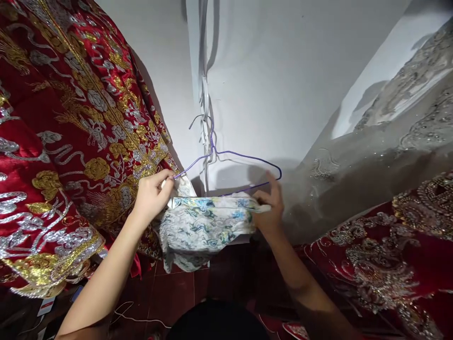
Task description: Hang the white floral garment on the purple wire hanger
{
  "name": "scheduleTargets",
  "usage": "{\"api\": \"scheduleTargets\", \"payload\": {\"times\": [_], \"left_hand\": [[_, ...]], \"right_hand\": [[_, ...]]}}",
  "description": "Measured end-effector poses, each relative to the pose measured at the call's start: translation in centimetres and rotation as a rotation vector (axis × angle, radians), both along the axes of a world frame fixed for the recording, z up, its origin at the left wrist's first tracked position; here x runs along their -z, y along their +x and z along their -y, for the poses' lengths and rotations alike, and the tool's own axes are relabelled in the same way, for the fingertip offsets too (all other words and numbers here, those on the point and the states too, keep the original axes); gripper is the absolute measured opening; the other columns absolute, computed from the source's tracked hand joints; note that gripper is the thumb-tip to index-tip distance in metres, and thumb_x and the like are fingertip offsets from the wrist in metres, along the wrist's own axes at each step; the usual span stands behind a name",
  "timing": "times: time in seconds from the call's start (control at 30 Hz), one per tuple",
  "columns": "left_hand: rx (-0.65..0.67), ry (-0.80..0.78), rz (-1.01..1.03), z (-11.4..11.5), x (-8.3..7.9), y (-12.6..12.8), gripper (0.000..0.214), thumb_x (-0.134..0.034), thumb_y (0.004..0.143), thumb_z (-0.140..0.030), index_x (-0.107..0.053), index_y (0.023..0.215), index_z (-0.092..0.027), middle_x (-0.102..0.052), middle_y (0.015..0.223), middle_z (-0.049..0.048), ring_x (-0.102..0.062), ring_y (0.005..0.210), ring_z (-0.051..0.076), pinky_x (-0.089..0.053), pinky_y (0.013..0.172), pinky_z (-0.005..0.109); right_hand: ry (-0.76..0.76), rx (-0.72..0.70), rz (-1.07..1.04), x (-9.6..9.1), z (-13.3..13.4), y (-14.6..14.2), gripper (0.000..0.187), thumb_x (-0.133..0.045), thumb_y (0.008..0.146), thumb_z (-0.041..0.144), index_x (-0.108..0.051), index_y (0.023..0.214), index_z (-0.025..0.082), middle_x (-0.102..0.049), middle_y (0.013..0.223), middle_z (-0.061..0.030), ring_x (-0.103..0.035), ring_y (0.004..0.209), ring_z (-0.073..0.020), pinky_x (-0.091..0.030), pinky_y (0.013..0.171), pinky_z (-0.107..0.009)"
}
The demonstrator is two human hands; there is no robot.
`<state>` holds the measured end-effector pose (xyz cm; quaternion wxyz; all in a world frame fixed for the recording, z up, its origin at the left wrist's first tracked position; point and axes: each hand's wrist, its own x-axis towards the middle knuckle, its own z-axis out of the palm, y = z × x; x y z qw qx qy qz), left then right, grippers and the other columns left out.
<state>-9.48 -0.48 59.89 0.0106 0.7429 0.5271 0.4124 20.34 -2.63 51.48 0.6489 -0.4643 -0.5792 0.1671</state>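
A thin purple wire hanger [244,155] is held up in front of the wall, its hook pointing left at the top. My left hand [155,190] pinches its left end together with a bit of pale cloth. A white garment with a blue, green and yellow floral print [208,222] hangs below, its left side up on the hanger's left arm. My right hand [269,208] grips the garment's right upper edge between thumb and fingers, with a finger raised close to the hanger's right corner. The hanger's right end is bare of cloth.
A red robe with gold and silver embroidery [92,123] hangs at the left. To the right are a sheer beaded gown [375,141] and a red beaded garment [357,255]. White vertical strips [204,94] run down the wall. A white cable [141,319] lies on the dark red floor.
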Motion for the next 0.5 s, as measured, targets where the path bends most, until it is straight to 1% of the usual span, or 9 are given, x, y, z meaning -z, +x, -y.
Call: {"api": "scheduleTargets", "payload": {"times": [0.07, 0.1, 0.13, 0.2, 0.27, 0.33, 0.4, 0.47, 0.5], "left_hand": [[0.015, 0.038, -0.038, 0.0, -0.2, -0.1, 0.022, -0.048, 0.088, -0.023, -0.069, 0.081, -0.018, -0.055, 0.056, -0.004, -0.046, 0.049, 0.011, -0.035, 0.056, 0.024], [0.023, 0.052, -0.053, 0.0, -0.3, -0.1, 0.022, -0.048, 0.087, -0.022, -0.068, 0.079, -0.018, -0.054, 0.056, -0.004, -0.045, 0.049, 0.011, -0.035, 0.056, 0.024], [0.03, 0.059, -0.062, 0.0, -0.4, 0.0, 0.022, -0.047, 0.086, -0.02, -0.067, 0.077, -0.018, -0.052, 0.055, -0.0041, -0.045, 0.049, 0.011, -0.035, 0.056, 0.024], [0.039, 0.05, -0.066, 0.1, -0.6, 0.4, 0.021, -0.047, 0.086, -0.019, -0.066, 0.074, -0.018, -0.05, 0.053, -0.0043, -0.044, 0.048, 0.011, -0.034, 0.055, 0.024], [0.035, 0.026, -0.07, 0.1, -0.6, 0.7, 0.02, -0.048, 0.086, -0.021, -0.065, 0.074, -0.018, -0.049, 0.052, -0.0044, -0.043, 0.048, 0.011, -0.033, 0.054, 0.024], [0.005, 0.012, -0.078, 0.2, -0.6, 0.8, 0.02, -0.049, 0.088, -0.024, -0.064, 0.076, -0.019, -0.049, 0.052, -0.0043, -0.043, 0.047, 0.011, -0.033, 0.054, 0.025], [-0.058, 0.014, -0.082, 0.2, -0.6, 0.7, 0.021, -0.05, 0.091, -0.03, -0.066, 0.083, -0.019, -0.055, 0.056, -0.0033, -0.046, 0.049, 0.012, -0.034, 0.055, 0.025], [-0.112, 0.028, -0.053, 0.1, -0.7, 0.2, 0.022, -0.05, 0.093, -0.035, -0.066, 0.097, -0.021, -0.066, 0.07, -0.0007, -0.055, 0.057, 0.015, -0.038, 0.06, 0.026], [-0.122, 0.035, -0.02, 0.1, -0.7, -0.1, 0.025, -0.05, 0.094, -0.037, -0.064, 0.106, -0.021, -0.07, 0.08, 0.0011, -0.06, 0.064, 0.016, -0.041, 0.063, 0.027]], "right_hand": [[0.011, 0.047, -0.081, -1.0, -0.1, 1.7, 0.098, -0.066, 0.072, 0.018, -0.02, 0.158, 0.024, -0.049, 0.059, 0.0079, -0.04, 0.05, -0.0134, -0.04, 0.052, -0.027], [0.006, 0.079, -0.097, -1.5, -0.3, 2.6, 0.096, -0.065, 0.072, 0.019, -0.021, 0.158, 0.025, -0.048, 0.059, 0.0078, -0.041, 0.051, -0.0134, -0.039, 0.051, -0.027], [-0.002, 0.115, -0.092, -1.9, -0.5, 3.6, 0.09, -0.063, 0.073, 0.019, -0.029, 0.156, 0.025, -0.048, 0.06, 0.0073, -0.04, 0.051, -0.0129, -0.038, 0.051, -0.026], [-0.025, 0.177, -0.034, -2.6, -1.1, 5.4, 0.074, -0.061, 0.072, 0.019, -0.05, 0.144, 0.022, -0.046, 0.06, 0.0065, -0.039, 0.051, -0.0113, -0.033, 0.05, -0.025], [-0.084, 0.187, 0.062, -3.2, -1.6, 6.9, 0.062, -0.061, 0.068, 0.017, -0.064, 0.131, 0.019, -0.047, 0.059, 0.0059, -0.037, 0.051, -0.0099, -0.029, 0.048, -0.024], [-0.153, 0.174, 0.145, -3.9, -1.8, 8.0, 0.058, -0.06, 0.066, 0.014, -0.07, 0.122, 0.017, -0.046, 0.057, 0.006, -0.036, 0.05, -0.0088, -0.025, 0.046, -0.023], [-0.208, 0.146, 0.163, -4.6, -1.8, 8.8, 0.05, -0.061, 0.064, 0.012, -0.074, 0.112, 0.017, -0.048, 0.056, 0.0059, -0.036, 0.049, -0.008, -0.024, 0.044, -0.022], [-0.267, 0.04, 0.095, -5.1, -1.9, 9.8, 0.036, -0.067, 0.061, 0.013, -0.075, 0.096, 0.016, -0.056, 0.06, 0.0032, -0.045, 0.051, -0.0093, -0.032, 0.045, -0.022], [-0.314, -0.059, 0.051, -5.2, -2.0, 10.2, 0.032, -0.073, 0.059, 0.015, -0.074, 0.09, 0.016, -0.061, 0.064, 0.0007, -0.052, 0.054, -0.0115, -0.039, 0.047, -0.022]]}}
